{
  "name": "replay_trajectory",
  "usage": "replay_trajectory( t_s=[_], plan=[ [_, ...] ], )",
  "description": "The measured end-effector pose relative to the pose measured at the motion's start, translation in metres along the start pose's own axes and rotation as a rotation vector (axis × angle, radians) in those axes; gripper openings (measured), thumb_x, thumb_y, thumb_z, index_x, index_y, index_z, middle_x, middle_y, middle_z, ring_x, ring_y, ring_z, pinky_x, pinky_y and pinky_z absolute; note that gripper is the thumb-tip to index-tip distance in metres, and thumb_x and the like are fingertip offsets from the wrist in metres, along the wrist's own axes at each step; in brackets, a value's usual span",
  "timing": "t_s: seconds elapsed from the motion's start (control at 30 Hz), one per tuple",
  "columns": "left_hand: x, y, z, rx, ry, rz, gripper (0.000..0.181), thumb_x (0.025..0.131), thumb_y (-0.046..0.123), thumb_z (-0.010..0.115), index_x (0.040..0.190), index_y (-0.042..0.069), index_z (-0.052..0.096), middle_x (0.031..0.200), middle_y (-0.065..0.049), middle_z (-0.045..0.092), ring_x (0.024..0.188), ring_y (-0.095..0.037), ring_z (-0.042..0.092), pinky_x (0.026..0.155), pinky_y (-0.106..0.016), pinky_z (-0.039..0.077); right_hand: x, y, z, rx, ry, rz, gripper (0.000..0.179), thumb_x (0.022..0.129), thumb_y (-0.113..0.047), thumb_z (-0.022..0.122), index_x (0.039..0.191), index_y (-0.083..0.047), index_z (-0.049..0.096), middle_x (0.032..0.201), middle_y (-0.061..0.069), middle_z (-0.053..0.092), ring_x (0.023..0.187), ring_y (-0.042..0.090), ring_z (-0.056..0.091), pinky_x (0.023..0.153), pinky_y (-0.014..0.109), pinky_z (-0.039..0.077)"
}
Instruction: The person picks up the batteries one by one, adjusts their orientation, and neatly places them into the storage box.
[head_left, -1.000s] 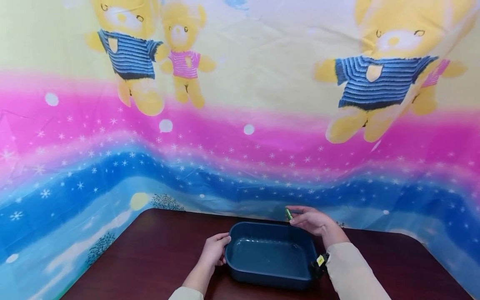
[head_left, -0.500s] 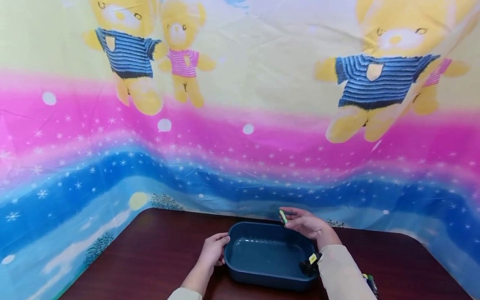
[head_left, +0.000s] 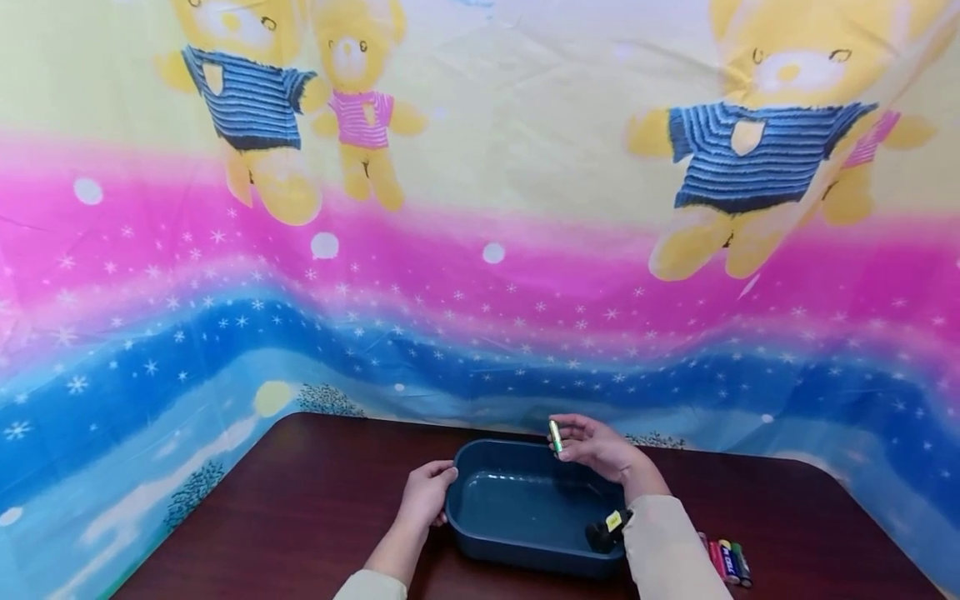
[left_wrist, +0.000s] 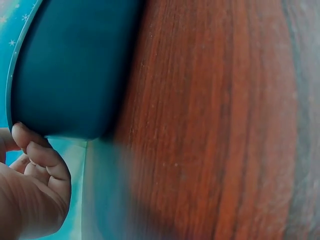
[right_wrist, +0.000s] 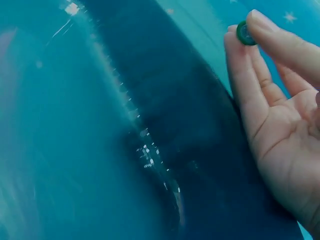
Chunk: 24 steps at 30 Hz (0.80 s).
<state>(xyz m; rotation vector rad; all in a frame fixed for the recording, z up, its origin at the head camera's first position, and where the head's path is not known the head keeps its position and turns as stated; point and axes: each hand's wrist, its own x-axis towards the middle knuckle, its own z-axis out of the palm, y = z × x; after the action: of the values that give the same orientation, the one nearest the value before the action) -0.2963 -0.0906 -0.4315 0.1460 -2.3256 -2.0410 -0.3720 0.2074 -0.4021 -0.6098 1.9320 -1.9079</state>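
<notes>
A dark blue plastic basin stands on the table, its inside facing up. At its left end my left hand grips the rim, thumb on top and fingers curled beneath; the left wrist view shows those fingers against the basin's outer wall. My right hand is raised over the basin's far right side and pinches a small green-and-silver battery between thumb and fingertips. In the right wrist view the battery shows its round end with a green rim.
Several batteries lie side by side on the dark red-brown table, right of the basin and partly behind my right sleeve. A printed bear curtain hangs behind the table. A black wrist camera sits over the basin's right end.
My right hand has moved left over the basin with the battery, which now stands more upright. Batteries on the table have come into view from behind the sleeve. My left hand keeps its grip.
</notes>
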Motion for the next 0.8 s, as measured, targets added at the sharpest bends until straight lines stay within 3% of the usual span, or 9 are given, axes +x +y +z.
replay_trajectory(
  t_s=[0.23,0.53,0.8],
  plan=[
    [-0.003,0.003,-0.001,0.017,0.005,0.001,0.030,0.092,0.013,0.053,0.117,-0.003,0.058,0.074,-0.014,0.060,0.034,-0.010,0.042,0.037,-0.021,0.040,0.009,-0.007,0.018,-0.088,-0.045,0.026,0.063,0.081,0.003,0.065,0.136,0.003,0.035,0.118,0.023,0.051,0.107,0.033,0.056,0.088,0.038,0.048],
    [-0.003,0.004,0.002,0.017,0.020,0.010,0.029,0.092,0.013,0.054,0.116,-0.003,0.059,0.079,-0.014,0.061,0.034,-0.010,0.041,0.037,-0.021,0.039,0.020,-0.008,0.030,-0.083,-0.074,0.021,0.065,0.077,0.007,0.068,0.133,0.008,0.036,0.108,0.022,0.056,0.101,0.033,0.060,0.084,0.040,0.050],
    [-0.003,0.002,0.002,0.020,0.031,0.007,0.028,0.092,0.013,0.054,0.114,-0.002,0.060,0.078,-0.012,0.060,0.035,-0.010,0.041,0.037,-0.021,0.040,0.029,-0.003,0.037,-0.152,-0.169,0.057,0.060,0.075,0.005,0.071,0.129,0.007,0.043,0.102,0.018,0.061,0.093,0.030,0.063,0.080,0.040,0.051]
  ],
)
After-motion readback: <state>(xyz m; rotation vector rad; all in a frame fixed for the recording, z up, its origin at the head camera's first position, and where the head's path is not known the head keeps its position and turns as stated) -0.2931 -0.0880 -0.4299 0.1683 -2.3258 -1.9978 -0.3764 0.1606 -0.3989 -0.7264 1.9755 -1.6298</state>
